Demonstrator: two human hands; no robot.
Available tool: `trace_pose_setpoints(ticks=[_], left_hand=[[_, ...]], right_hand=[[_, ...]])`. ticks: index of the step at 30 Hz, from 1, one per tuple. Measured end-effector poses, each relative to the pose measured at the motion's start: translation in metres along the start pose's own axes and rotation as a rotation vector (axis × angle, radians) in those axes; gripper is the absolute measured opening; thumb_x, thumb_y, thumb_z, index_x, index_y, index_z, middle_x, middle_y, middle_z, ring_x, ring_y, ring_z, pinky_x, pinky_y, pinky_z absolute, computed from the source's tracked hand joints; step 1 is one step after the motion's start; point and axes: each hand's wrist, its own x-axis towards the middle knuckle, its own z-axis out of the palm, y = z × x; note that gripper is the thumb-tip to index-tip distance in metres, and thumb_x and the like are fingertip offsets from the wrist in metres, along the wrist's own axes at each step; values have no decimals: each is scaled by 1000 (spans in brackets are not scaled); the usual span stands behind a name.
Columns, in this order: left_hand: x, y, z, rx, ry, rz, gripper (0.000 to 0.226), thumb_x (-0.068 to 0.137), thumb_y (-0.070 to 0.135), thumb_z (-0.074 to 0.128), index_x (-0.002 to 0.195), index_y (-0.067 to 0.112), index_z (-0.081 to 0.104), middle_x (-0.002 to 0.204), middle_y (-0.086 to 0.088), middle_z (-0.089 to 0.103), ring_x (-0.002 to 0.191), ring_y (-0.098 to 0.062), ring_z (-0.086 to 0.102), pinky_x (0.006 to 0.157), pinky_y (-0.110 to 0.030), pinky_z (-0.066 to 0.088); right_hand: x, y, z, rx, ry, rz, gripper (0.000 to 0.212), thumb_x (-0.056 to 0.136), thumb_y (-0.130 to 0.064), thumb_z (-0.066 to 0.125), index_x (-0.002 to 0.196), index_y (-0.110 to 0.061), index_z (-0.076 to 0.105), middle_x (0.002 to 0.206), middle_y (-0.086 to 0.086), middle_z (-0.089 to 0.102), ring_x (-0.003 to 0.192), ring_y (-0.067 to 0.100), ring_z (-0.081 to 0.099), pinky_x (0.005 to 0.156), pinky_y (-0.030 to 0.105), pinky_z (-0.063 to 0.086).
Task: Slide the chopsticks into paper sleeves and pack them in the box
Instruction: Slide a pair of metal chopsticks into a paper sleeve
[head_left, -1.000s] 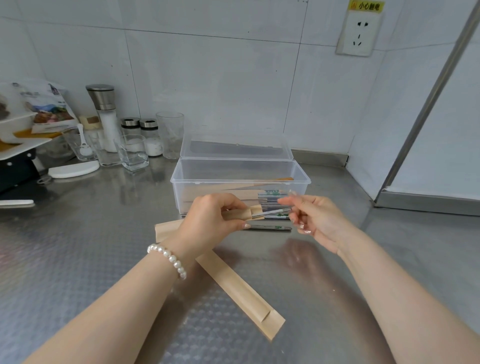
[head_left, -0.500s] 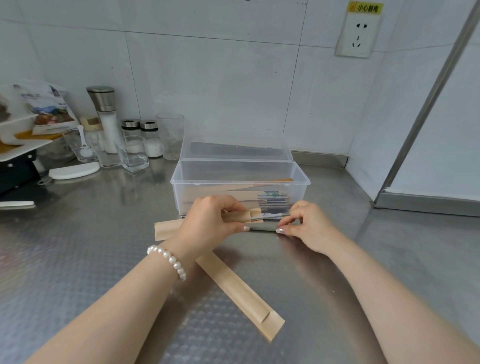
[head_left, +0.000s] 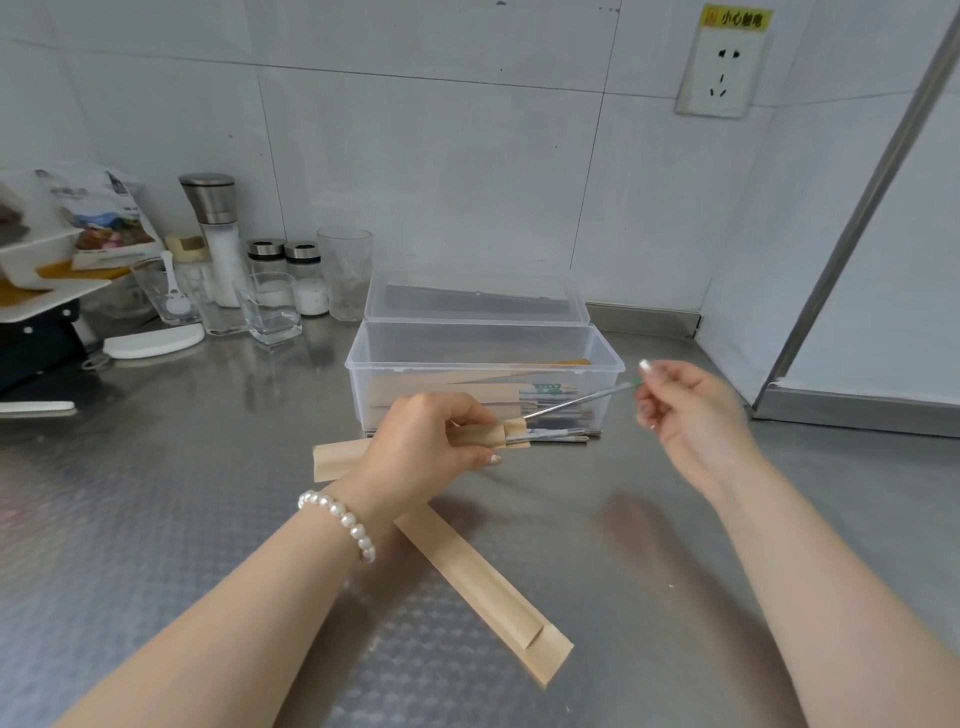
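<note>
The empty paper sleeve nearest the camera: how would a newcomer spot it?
Start at the clear plastic box on the steel counter. Come toward the camera, past the left hand. The empty paper sleeve lies flat and diagonal, untouched, its folded flap at the near end.

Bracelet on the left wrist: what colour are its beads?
White, pearl-like beads on the bracelet, seen clearly in the head view.

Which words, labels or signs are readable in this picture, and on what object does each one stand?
"小心触电": yellow warning sticker above the white wall socket.
Print on the colourful food bag at left: too blurred to read.
Print on the chopsticks in the clear plastic box: too small.
</note>
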Motion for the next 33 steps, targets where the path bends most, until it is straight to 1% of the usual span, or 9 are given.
trace_pose_setpoints(ticks=[3,7,10,13,16,21,28,30,33], left_hand=[[0,-1,0,3,1,2,26,64,23,82,86,25,69,84,6,70,84,-15,63,81,-35,51],[1,-2,0,17,-1,2,26,64,24,82,87,26,69,84,7,69,84,-14,62,81,-35,51],[2,-2,1,31,1,6,27,63,24,82,87,26,69,83,8,68,81,-14,61,80,-33,51],[1,-3,1,34,4,5,27,63,25,82,87,25,69,80,10,66,80,-13,60,79,-34,51],[2,-3,1,36,2,9,27,63,24,82,86,25,69,83,7,69,82,-14,61,80,-35,51],[2,-4,1,43,4,7,27,63,25,82,87,25,69,83,6,69,82,-15,61,80,-35,51],[2,-2,1,56,-6,8,26,64,25,82,87,24,69,82,7,69,82,-14,61,80,-33,50],[1,-2,1,53,-6,7,26,64,25,81,87,24,69,82,7,68,83,-14,61,80,-33,50],[1,-2,1,43,1,6,25,64,24,81,87,23,70,82,7,68,83,-14,61,80,-33,50]], right_hand=[[8,-9,-10,294,193,62,19,93,-15,52,74,-10,54,48,-3,41,37,7,32,37,17,25],[14,-10,-26,326,454,75,29,97,-32,45,73,-16,46,52,-3,32,30,7,25,34,15,17],[16,-12,-34,325,553,67,31,97,-33,40,71,-17,44,45,-4,33,28,7,23,35,12,14],[17,-12,-34,308,540,62,31,97,-32,41,70,-17,43,35,-6,32,28,7,22,34,12,13],[16,-9,-31,259,506,47,32,97,-33,42,70,-16,42,39,-5,31,28,8,21,34,12,13],[13,-8,-22,183,487,7,32,97,-30,41,69,-15,41,33,-6,30,28,8,20,35,13,13],[9,-4,-14,167,454,13,32,97,-29,43,68,-16,42,34,-7,31,29,8,21,35,14,13],[9,-2,-13,159,395,48,30,96,-28,46,69,-15,44,38,-5,32,31,8,24,35,14,15],[7,1,-11,97,228,145,25,92,-24,54,69,-13,52,41,-4,37,33,8,28,35,14,17]])
